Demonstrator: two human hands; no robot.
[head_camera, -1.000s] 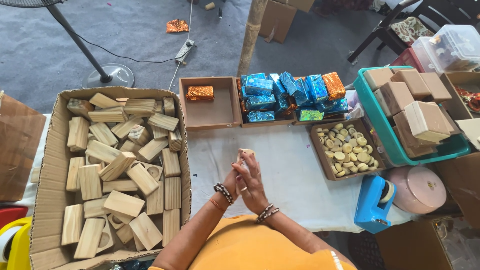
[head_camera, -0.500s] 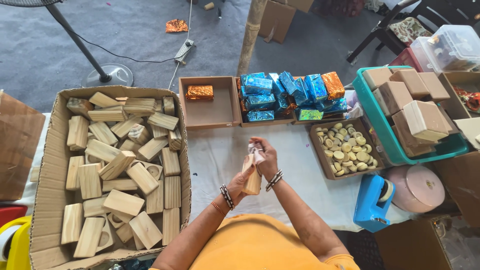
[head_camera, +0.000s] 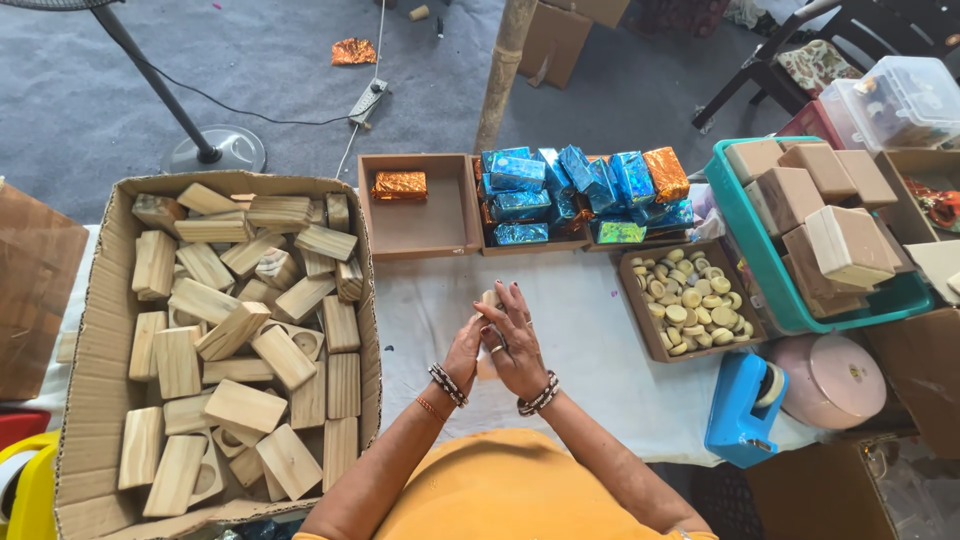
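Hands meet over the white surface (head_camera: 580, 370), just right of the big cardboard box (head_camera: 100, 300) full of wooden blocks. Left hand (head_camera: 465, 350) and right hand (head_camera: 513, 340) press together around a small wooden block (head_camera: 489, 298); only its top end peeks out above the fingers. Right of the hands sits a tray of round pale discs (head_camera: 690, 300), and past it a blue tape holder (head_camera: 745, 408).

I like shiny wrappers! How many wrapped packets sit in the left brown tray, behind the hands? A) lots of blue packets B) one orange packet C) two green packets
B: the left brown tray holds a single orange foil packet; the blue packets fill the tray beside it.
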